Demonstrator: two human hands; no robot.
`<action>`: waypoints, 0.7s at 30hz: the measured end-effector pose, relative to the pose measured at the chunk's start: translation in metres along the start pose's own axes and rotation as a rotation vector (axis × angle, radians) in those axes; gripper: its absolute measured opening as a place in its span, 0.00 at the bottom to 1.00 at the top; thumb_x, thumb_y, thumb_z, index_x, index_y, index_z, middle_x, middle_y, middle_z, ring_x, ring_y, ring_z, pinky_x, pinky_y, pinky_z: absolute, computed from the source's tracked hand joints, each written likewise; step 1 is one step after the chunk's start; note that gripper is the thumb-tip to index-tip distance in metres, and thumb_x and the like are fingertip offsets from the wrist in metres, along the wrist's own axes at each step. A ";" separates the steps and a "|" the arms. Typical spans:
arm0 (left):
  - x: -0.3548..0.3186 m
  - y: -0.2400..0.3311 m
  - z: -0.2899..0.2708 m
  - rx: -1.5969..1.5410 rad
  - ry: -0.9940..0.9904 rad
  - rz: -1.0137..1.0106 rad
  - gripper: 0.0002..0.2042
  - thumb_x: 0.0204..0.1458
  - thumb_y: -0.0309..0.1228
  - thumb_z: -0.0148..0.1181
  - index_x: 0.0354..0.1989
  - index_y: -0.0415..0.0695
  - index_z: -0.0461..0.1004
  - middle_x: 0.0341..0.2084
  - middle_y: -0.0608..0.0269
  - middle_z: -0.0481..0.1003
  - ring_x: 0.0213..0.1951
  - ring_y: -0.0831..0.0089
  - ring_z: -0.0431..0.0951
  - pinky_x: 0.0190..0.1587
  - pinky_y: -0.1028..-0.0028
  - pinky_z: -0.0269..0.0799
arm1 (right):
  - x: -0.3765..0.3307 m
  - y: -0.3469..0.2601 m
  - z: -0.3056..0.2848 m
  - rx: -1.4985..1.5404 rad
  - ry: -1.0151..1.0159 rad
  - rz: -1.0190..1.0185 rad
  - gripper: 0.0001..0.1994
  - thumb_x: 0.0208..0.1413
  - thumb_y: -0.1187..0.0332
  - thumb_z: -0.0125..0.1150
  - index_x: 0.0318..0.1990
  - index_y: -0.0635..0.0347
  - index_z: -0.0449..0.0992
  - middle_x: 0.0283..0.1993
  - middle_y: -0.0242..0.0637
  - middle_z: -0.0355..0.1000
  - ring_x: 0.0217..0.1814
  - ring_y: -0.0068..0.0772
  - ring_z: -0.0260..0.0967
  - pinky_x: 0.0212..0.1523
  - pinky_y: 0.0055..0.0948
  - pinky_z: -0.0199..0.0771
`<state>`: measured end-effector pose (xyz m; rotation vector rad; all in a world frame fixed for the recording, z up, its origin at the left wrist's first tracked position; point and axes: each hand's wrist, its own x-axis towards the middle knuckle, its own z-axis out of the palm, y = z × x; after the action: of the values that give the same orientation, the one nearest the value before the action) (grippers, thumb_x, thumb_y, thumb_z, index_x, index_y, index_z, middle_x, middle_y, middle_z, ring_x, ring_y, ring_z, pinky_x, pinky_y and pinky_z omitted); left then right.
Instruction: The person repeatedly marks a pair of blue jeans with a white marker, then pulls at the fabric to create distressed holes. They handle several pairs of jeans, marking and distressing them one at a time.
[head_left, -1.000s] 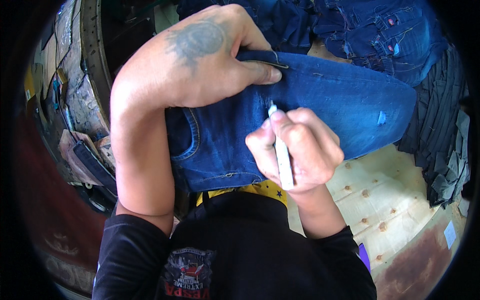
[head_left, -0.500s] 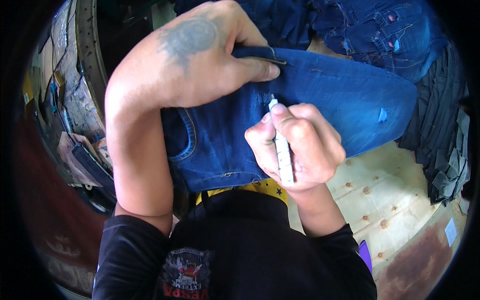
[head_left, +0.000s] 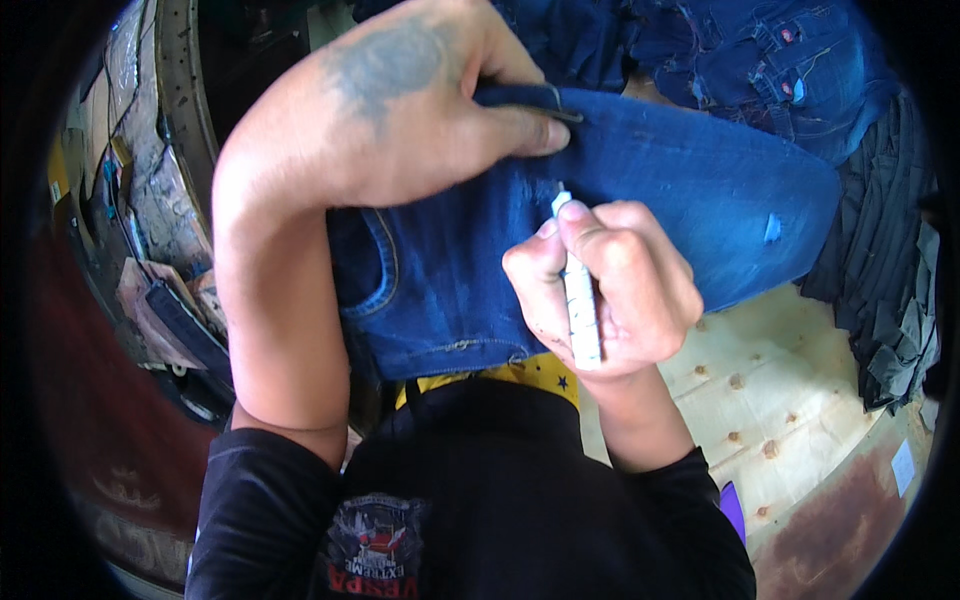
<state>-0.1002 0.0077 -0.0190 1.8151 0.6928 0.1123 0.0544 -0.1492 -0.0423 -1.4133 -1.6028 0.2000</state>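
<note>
Blue denim jeans (head_left: 690,185) lie across in front of me, with a curved stitched pocket edge on the left and a small frayed, pale worn patch on the right. My left hand (head_left: 430,135), wrist sharply bent, is closed on the upper edge of the denim. Its thumb presses on top beside a stitched flap; the other fingers are mostly hidden. Closed around a slim white-wrapped, pen-like tool (head_left: 582,315) with a short dark tip is my right hand (head_left: 635,285). The tip is at the denim, close to a faint scuffed patch below my left thumb.
More blue jeans (head_left: 745,60) are heaped at the far right. Dark grey cloth (head_left: 875,250) hangs in folds along the right side, beside a pale knotty wooden board (head_left: 775,390). A worn, metal-edged structure (head_left: 180,110) with a cable stands on the left.
Both hands and the jeans have shifted slightly to the right. The tool's tip has moved a little right and up along the denim; both grips stay the same.
</note>
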 end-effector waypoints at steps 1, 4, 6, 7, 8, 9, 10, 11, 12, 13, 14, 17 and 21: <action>0.000 0.000 0.000 -0.010 -0.004 -0.029 0.10 0.59 0.30 0.75 0.37 0.32 0.86 0.26 0.55 0.81 0.30 0.70 0.80 0.38 0.67 0.72 | 0.000 0.000 -0.001 0.039 0.013 -0.007 0.10 0.41 0.85 0.69 0.33 0.69 0.79 0.20 0.35 0.65 0.16 0.30 0.66 0.17 0.26 0.65; 0.001 0.004 -0.001 0.040 0.006 -0.124 0.12 0.57 0.31 0.76 0.40 0.33 0.87 0.29 0.54 0.82 0.33 0.67 0.83 0.42 0.66 0.75 | -0.002 -0.003 -0.008 0.027 -0.018 0.027 0.09 0.44 0.84 0.70 0.34 0.68 0.78 0.21 0.36 0.67 0.17 0.31 0.68 0.17 0.26 0.67; 0.001 0.010 0.002 0.094 -0.028 -0.277 0.14 0.56 0.32 0.77 0.44 0.34 0.87 0.33 0.54 0.84 0.37 0.64 0.84 0.46 0.64 0.77 | -0.002 -0.008 -0.020 0.148 0.027 0.080 0.09 0.51 0.81 0.71 0.39 0.69 0.78 0.24 0.38 0.72 0.18 0.32 0.71 0.19 0.27 0.71; 0.000 0.014 0.010 0.108 0.116 -0.045 0.19 0.55 0.34 0.78 0.50 0.35 0.86 0.39 0.51 0.84 0.40 0.61 0.85 0.50 0.63 0.77 | -0.002 -0.013 -0.027 0.176 0.043 0.087 0.10 0.51 0.80 0.71 0.41 0.69 0.78 0.25 0.39 0.73 0.18 0.32 0.71 0.19 0.28 0.72; -0.003 0.017 0.016 0.270 0.155 -0.010 0.18 0.55 0.33 0.78 0.50 0.35 0.86 0.41 0.51 0.84 0.40 0.59 0.85 0.48 0.62 0.77 | -0.002 -0.014 -0.031 0.233 0.093 0.074 0.10 0.51 0.81 0.71 0.41 0.69 0.78 0.25 0.39 0.73 0.19 0.32 0.71 0.20 0.28 0.72; -0.006 0.020 0.022 0.297 0.213 0.021 0.18 0.55 0.32 0.78 0.50 0.35 0.85 0.42 0.50 0.84 0.40 0.56 0.85 0.47 0.62 0.78 | -0.001 -0.014 -0.033 0.260 0.108 0.055 0.11 0.51 0.81 0.71 0.42 0.69 0.78 0.26 0.39 0.74 0.19 0.33 0.72 0.20 0.28 0.73; -0.009 0.022 0.027 0.308 0.182 -0.114 0.16 0.54 0.32 0.78 0.48 0.36 0.86 0.40 0.51 0.85 0.40 0.55 0.85 0.45 0.62 0.78 | 0.000 -0.014 -0.035 0.219 0.038 0.054 0.11 0.51 0.81 0.71 0.42 0.69 0.78 0.26 0.39 0.74 0.19 0.33 0.72 0.20 0.29 0.73; -0.007 0.020 0.028 0.326 0.266 -0.048 0.15 0.54 0.32 0.78 0.46 0.36 0.87 0.38 0.51 0.85 0.39 0.54 0.85 0.44 0.62 0.78 | 0.000 -0.013 -0.034 0.186 0.001 0.040 0.11 0.51 0.81 0.71 0.42 0.69 0.78 0.26 0.39 0.74 0.19 0.34 0.72 0.20 0.29 0.73; -0.005 0.017 0.028 0.338 0.306 -0.052 0.14 0.53 0.32 0.79 0.45 0.37 0.87 0.37 0.52 0.85 0.39 0.54 0.85 0.43 0.63 0.78 | 0.000 -0.011 -0.030 0.179 0.001 0.012 0.11 0.49 0.82 0.70 0.41 0.68 0.78 0.25 0.39 0.73 0.19 0.35 0.72 0.20 0.28 0.73; -0.004 0.015 0.028 0.338 0.360 -0.073 0.13 0.53 0.31 0.79 0.43 0.38 0.88 0.35 0.53 0.85 0.38 0.53 0.85 0.43 0.63 0.78 | 0.001 -0.008 -0.026 0.121 -0.061 0.021 0.11 0.47 0.82 0.70 0.40 0.68 0.78 0.25 0.39 0.72 0.19 0.35 0.72 0.20 0.28 0.72; -0.003 0.013 0.026 0.325 0.366 -0.046 0.13 0.52 0.32 0.79 0.42 0.38 0.88 0.34 0.53 0.85 0.37 0.54 0.85 0.43 0.64 0.78 | 0.001 -0.002 -0.016 0.058 -0.039 -0.031 0.10 0.44 0.83 0.69 0.36 0.68 0.78 0.24 0.38 0.71 0.20 0.35 0.72 0.21 0.27 0.73; 0.000 0.009 0.020 0.403 0.435 0.001 0.13 0.52 0.32 0.80 0.43 0.39 0.89 0.37 0.53 0.88 0.36 0.58 0.86 0.43 0.67 0.79 | 0.002 -0.001 -0.014 0.041 -0.082 -0.016 0.10 0.42 0.85 0.69 0.35 0.68 0.79 0.24 0.37 0.70 0.20 0.32 0.72 0.21 0.26 0.73; 0.002 0.008 0.017 0.326 0.381 -0.118 0.14 0.53 0.33 0.80 0.45 0.40 0.90 0.40 0.52 0.89 0.37 0.62 0.88 0.44 0.67 0.81 | 0.003 0.003 -0.005 0.016 -0.022 -0.028 0.12 0.40 0.86 0.68 0.36 0.69 0.80 0.23 0.36 0.69 0.19 0.32 0.70 0.21 0.26 0.71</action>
<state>-0.0883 -0.0076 -0.0183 2.0808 1.1381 0.2851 0.0605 -0.1481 -0.0400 -1.3799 -1.6347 0.2123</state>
